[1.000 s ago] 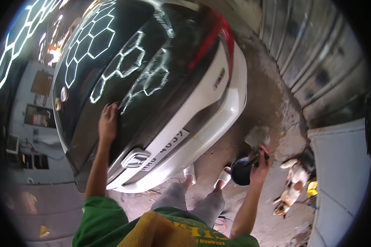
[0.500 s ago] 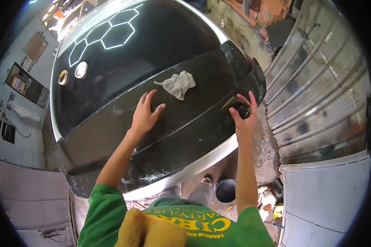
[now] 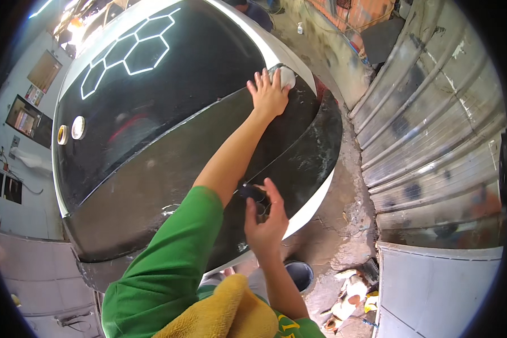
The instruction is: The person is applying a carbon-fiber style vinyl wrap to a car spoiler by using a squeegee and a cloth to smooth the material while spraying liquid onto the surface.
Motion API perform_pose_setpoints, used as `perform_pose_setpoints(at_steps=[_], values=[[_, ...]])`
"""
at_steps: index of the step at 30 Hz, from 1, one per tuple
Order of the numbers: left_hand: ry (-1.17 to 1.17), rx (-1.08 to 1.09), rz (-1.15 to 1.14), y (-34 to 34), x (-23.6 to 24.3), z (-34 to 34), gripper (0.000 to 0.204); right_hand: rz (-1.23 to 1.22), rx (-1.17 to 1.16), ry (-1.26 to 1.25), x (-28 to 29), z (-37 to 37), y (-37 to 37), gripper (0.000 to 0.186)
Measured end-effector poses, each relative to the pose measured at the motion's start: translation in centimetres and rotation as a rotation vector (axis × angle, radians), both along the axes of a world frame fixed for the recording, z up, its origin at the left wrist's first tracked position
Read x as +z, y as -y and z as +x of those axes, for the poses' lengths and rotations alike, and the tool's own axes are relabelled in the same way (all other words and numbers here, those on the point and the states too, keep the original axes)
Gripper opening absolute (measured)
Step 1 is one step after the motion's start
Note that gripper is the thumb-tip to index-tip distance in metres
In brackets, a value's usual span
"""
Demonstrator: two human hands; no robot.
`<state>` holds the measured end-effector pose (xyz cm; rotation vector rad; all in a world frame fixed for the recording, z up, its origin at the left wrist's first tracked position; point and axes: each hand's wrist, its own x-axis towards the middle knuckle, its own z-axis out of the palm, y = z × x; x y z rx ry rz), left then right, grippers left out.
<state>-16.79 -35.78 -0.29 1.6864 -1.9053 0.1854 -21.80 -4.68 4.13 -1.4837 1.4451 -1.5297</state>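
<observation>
My left hand (image 3: 271, 94) presses a whitish cloth (image 3: 287, 76) onto the far right corner of the car's dark rear panel (image 3: 169, 152), its fingers spread over the cloth. Part of the cloth is hidden under the palm. Nearer to me, below my left forearm, my right hand (image 3: 265, 222) curls thumb and fingers around a dark sanding pad (image 3: 252, 192), held close above the panel's near part. My left arm covers some of the panel's middle.
Two tape rolls, one yellowish (image 3: 62, 134) and one white (image 3: 78, 128), rest on the rear glass. A black bucket (image 3: 299, 276) stands by my feet. A white and brown animal (image 3: 349, 296) lies at lower right. Corrugated metal sheeting (image 3: 434, 146) lines the right side.
My left hand has reached far right and now presses on the cloth, which has moved there from the panel's middle. My right hand has drawn back left and nearer with the pad.
</observation>
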Motion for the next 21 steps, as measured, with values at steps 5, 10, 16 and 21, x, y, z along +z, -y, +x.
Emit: perform_pose_setpoints(at_steps=[5,10,16,21], values=[[0.091,-0.520,0.103,-6.9,0.6,-0.7,0.055,-0.095,-0.009,0.102,-1.0,-1.3,0.7,0.047],[0.169,-0.288,0.412,-22.3,4.6,12.6,0.062,-0.109,0.086,0.200,-0.9,-2.2,0.7,0.050],[-0.136,0.494,0.343,-37.3,4.3,33.5,0.053,-0.188,0.079,0.086,-0.2,-2.4,1.0,0.035],[0.028,0.523,0.220,-33.5,5.0,29.1,0.055,-0.226,-0.010,-0.115,-0.9,-2.7,0.0,0.029]])
